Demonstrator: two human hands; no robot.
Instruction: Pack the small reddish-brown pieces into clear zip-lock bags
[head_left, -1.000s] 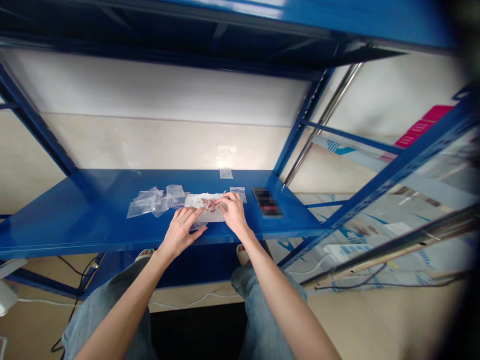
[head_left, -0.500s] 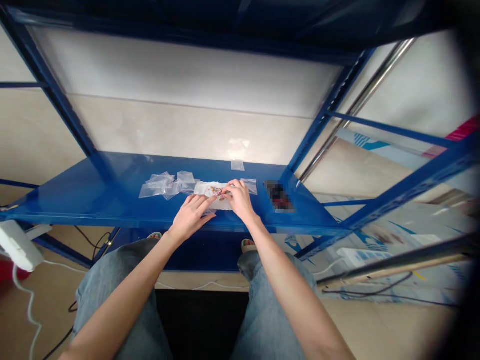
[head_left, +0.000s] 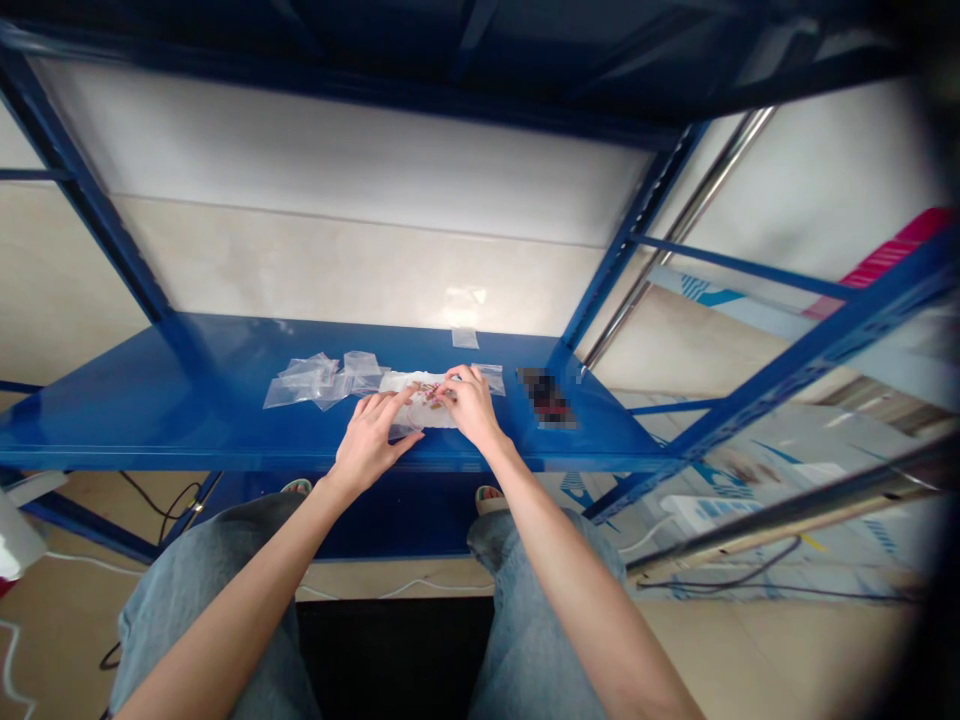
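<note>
A white sheet (head_left: 392, 381) lies near the front edge of the blue shelf, with several small reddish and brown pieces (head_left: 427, 392) on it. My left hand (head_left: 371, 430) rests at the sheet's left side, thumb and fingers apart, over part of a clear plastic bag (head_left: 401, 431). From the right, my right hand (head_left: 469, 402) reaches over the pieces with its fingertips pinched together; what they hold is too small to make out. Several clear plastic bags (head_left: 304, 380) lie in an overlapping pile to the left.
The blue shelf (head_left: 202, 420) has uprights at both sides. Another clear bag (head_left: 491, 378) lies just right of my right hand, and a small one (head_left: 464, 338) near the back edge. A pixelated dark object (head_left: 547, 397) lies at the right.
My left hand's thumb and fingers have spread wider, and the hand has drawn slightly back from the pieces. My right hand stays pinched over them. The whole view has shifted a little.
</note>
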